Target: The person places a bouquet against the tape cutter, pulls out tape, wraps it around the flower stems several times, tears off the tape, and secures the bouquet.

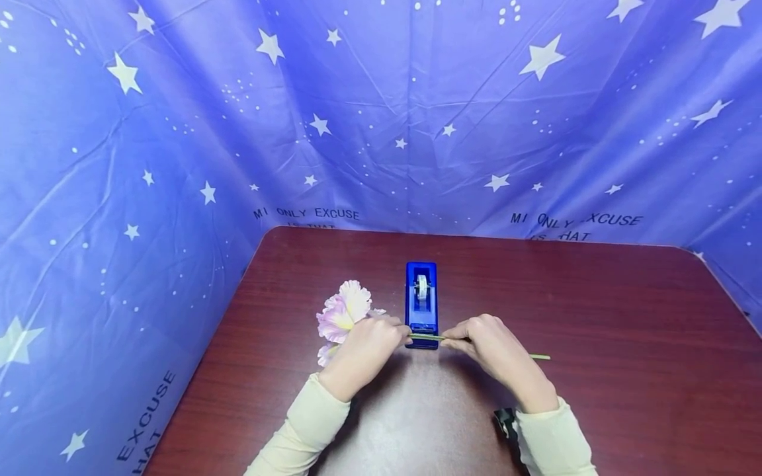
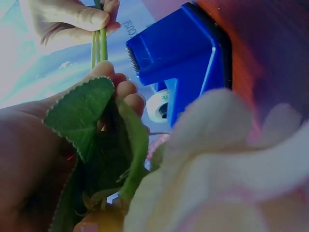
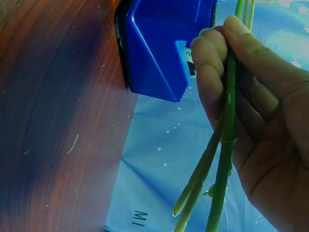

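Observation:
A small bunch of flowers with pink-and-cream blooms [image 1: 342, 316] and green stems [image 1: 425, 337] is held sideways by both hands. My left hand [image 1: 370, 347] grips the stems close below the blooms, beside a toothed green leaf [image 2: 86, 113]. On the other side, my right hand [image 1: 487, 344] pinches the stems between thumb and fingers. Their lower ends [image 3: 219, 193] spread apart past the right palm. Between the hands, the stems cross over the near end of a blue tape dispenser [image 1: 423, 317], close to its toothed cutter [image 2: 132, 59]. A tape roll [image 1: 422, 287] sits in the dispenser.
The dispenser stands on a dark red-brown wooden table [image 1: 595, 311]. A blue star-printed cloth [image 1: 381, 99] hangs around its far and left sides. Small pale scraps [image 3: 73, 144] lie on the wood. A black strap [image 1: 506, 422] shows by the right sleeve.

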{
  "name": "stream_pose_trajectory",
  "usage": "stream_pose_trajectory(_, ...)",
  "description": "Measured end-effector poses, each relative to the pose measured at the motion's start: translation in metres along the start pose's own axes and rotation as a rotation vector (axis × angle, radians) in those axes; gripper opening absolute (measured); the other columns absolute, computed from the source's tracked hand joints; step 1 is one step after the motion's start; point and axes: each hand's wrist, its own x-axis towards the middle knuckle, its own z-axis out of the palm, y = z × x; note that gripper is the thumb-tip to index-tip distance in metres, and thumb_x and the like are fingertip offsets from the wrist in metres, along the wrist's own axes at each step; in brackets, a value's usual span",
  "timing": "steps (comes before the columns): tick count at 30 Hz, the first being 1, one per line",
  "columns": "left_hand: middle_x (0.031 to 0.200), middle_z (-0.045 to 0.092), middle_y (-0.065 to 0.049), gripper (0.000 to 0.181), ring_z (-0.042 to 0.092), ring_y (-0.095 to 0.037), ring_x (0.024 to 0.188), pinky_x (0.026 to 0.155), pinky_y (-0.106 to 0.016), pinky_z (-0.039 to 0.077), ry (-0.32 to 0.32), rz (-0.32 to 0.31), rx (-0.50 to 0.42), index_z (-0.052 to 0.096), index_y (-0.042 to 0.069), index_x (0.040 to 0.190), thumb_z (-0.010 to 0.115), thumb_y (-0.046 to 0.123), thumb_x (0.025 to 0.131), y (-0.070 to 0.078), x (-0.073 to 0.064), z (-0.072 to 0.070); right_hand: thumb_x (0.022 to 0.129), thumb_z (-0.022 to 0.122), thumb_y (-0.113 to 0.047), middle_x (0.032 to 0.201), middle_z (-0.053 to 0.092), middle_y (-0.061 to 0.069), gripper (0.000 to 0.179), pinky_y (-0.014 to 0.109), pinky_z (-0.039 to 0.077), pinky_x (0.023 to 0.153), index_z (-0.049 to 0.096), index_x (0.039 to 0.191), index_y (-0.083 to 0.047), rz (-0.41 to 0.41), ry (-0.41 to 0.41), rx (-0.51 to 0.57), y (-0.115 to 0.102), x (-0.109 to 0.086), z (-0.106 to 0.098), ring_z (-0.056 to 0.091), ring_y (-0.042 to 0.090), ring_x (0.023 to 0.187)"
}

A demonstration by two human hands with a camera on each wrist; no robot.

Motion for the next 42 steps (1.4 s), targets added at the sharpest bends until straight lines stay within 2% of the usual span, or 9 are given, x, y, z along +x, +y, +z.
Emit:
stream_pose_trajectory(11, 0.07, 0.066, 0.009, 0.013, 0.064, -0.01, 0.065, 0.06, -0.028, 0.053, -0.016, 0.001, 0.002, 0.07, 0.023, 0.076, 0.071, 0.022, 0.088, -0.001, 0.003, 0.009, 0.086, 0.075, -0.02, 0.076, 0.074, -0.009, 0.007, 0.019, 0.046, 0.055, 0.081, 0.087, -0.018, 0.056, -0.053, 0.037, 0.004, 0.002, 0.002, 0.05, -0.007, 0.058)
stream_pose_trajectory(18, 0.065, 0.064, 0.009, 0.018, 0.063, -0.011, 0.061, 0.057, -0.029, 0.053, -0.005, -0.004, 0.029, 0.068, 0.023, 0.072, 0.071, 0.025, 0.09, -0.001, 0.005, 0.015, 0.085, 0.076, -0.019, 0.073, 0.072, -0.01, 0.006, 0.02, 0.046, 0.055, 0.081, 0.087, -0.017, 0.059, -0.048, 0.028, 0.007, 0.003, 0.003, 0.049, -0.006, 0.058)
stream_pose_trajectory(25, 0.067, 0.066, 0.007, 0.019, 0.063, -0.013, 0.062, 0.06, -0.03, 0.053, -0.004, -0.001, 0.023, 0.069, 0.021, 0.074, 0.07, 0.029, 0.091, -0.001, 0.007, 0.017, 0.085, 0.076, -0.021, 0.07, 0.07, -0.012, 0.005, 0.02, 0.044, 0.055, 0.081, 0.086, -0.018, 0.064, -0.033, -0.001, 0.011, 0.003, 0.002, 0.048, -0.006, 0.057)
stream_pose_trajectory(34, 0.07, 0.065, 0.007, 0.015, 0.063, -0.011, 0.064, 0.063, -0.028, 0.052, -0.035, 0.001, 0.016, 0.069, 0.022, 0.072, 0.072, 0.016, 0.085, -0.002, 0.008, 0.019, 0.086, 0.075, -0.025, 0.059, 0.06, -0.014, 0.008, 0.021, 0.043, 0.054, 0.077, 0.078, -0.023, 0.051, -0.036, -0.007, 0.016, 0.002, 0.005, 0.044, -0.006, 0.054)
stream_pose_trajectory(42, 0.07, 0.062, 0.007, 0.013, 0.061, -0.012, 0.066, 0.063, -0.027, 0.053, -0.012, -0.007, 0.05, 0.068, 0.021, 0.074, 0.07, 0.014, 0.085, 0.001, 0.002, 0.024, 0.087, 0.074, -0.022, 0.06, 0.06, -0.015, 0.008, 0.02, 0.04, 0.054, 0.078, 0.08, -0.024, 0.071, -0.057, -0.002, 0.018, 0.0, 0.009, 0.043, -0.005, 0.054)
